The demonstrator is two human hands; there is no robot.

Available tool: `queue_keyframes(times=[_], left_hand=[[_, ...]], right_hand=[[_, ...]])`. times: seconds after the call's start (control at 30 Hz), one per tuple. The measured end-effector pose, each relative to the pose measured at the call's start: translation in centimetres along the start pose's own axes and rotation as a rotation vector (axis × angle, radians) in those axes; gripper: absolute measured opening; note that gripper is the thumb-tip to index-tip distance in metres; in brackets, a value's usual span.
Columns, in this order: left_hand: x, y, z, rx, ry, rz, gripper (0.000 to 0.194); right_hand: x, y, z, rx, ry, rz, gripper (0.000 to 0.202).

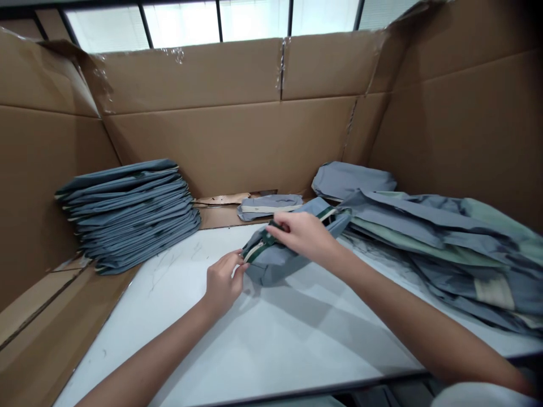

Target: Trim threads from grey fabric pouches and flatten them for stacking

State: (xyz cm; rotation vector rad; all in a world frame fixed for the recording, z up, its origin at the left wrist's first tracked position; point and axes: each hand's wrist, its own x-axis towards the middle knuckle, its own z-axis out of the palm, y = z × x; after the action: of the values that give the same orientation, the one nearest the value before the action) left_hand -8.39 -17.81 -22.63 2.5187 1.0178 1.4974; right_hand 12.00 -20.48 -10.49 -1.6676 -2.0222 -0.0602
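A blue-grey fabric pouch (275, 269) with a dark green and cream zipper strip along its top is held just over the white tabletop. My left hand (224, 281) pinches the pouch's near left corner, at the end of the strip. Farther along, my right hand (306, 236) has thumb and fingers closed on the dark green part of the zipper edge. Whether it grips a zipper pull there I cannot tell. The pouch's far end tilts up to the right, behind my right hand, which hides part of the strip.
On the left stands a tall stack of folded blue-grey pieces (131, 217). A loose heap of blue-grey and green fabric (441, 243) covers the right side. One flat piece with a cream strip (271, 206) lies at the back. Cardboard walls (220, 135) surround the white table (271, 350).
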Motion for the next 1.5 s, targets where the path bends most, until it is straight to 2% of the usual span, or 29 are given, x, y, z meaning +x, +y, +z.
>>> queue_keyframes(times=[0.07,0.2,0.3,0.37,0.47,0.53,0.6,0.67,0.73,0.8,0.9,0.97,1.03,1.1,1.2,1.33,1.5], left_hand=[[-0.1,-0.3,-0.1,-0.040,0.014,-0.079,0.008],[-0.1,-0.9,-0.4,-0.094,0.017,-0.226,0.012],[-0.1,-1.6,-0.6,-0.110,0.003,-0.281,0.015],[0.0,-2.1,-0.8,-0.134,-0.010,-0.304,0.018],[0.3,-3.1,-1.2,-0.146,-0.050,-0.314,0.019],[0.5,-3.6,-1.6,-0.106,-0.024,-0.246,0.016],[1.0,-3.5,-2.2,-0.052,0.005,-0.034,0.044],[1.8,-2.9,-2.8,0.024,-0.032,0.197,0.066],[3.0,-1.9,-3.0,0.137,-0.150,0.306,0.064],[4.5,-0.9,-2.9,0.226,-0.234,0.301,0.057],[6.7,-0.1,-2.2,0.241,-0.282,0.245,0.062],[7.7,-0.2,-1.8,0.233,-0.317,0.233,0.061],[8.2,-0.5,-1.5,0.231,-0.346,0.274,0.050],[8.3,-1.1,-1.3,0.224,-0.356,0.338,0.041],[7.9,-1.8,-1.2,0.186,-0.388,0.416,0.039],[7.5,-2.8,-1.5,0.122,-0.448,0.390,0.038],[6.9,-4.3,-2.0,0.000,-0.411,0.260,0.033]], right_hand=[[0.6,1.9,-0.5,0.014,0.052,0.063,0.040],[1.6,6.6,-0.6,0.023,0.078,0.140,0.044],[1.9,9.3,-0.6,0.011,0.181,0.207,0.043],[1.8,10.0,-0.6,0.006,0.211,0.217,0.044],[1.2,9.5,-0.6,-0.066,0.192,0.180,0.045],[0.6,8.8,-0.6,-0.152,0.188,0.183,0.045],[0.1,8.6,-0.9,-0.182,0.195,0.155,0.044],[-0.3,9.2,-1.4,-0.125,0.188,0.019,0.042],[-0.4,10.6,-2.1,-0.041,0.154,-0.156,0.042],[0.0,12.3,-2.6,0.023,0.099,-0.245,0.044],[0.9,14.4,-2.6,0.163,-0.055,-0.255,0.049],[1.2,15.0,-2.1,0.229,-0.178,-0.268,0.051],[1.2,15.1,-1.6,0.228,-0.248,-0.279,0.049],[0.9,15.0,-1.2,0.211,-0.253,-0.273,0.047],[0.6,15.2,-1.1,0.175,-0.267,-0.271,0.044],[0.5,16.2,-1.3,0.131,-0.306,-0.318,0.041],[0.3,17.0,-0.6,0.220,-0.100,-0.243,0.036]])
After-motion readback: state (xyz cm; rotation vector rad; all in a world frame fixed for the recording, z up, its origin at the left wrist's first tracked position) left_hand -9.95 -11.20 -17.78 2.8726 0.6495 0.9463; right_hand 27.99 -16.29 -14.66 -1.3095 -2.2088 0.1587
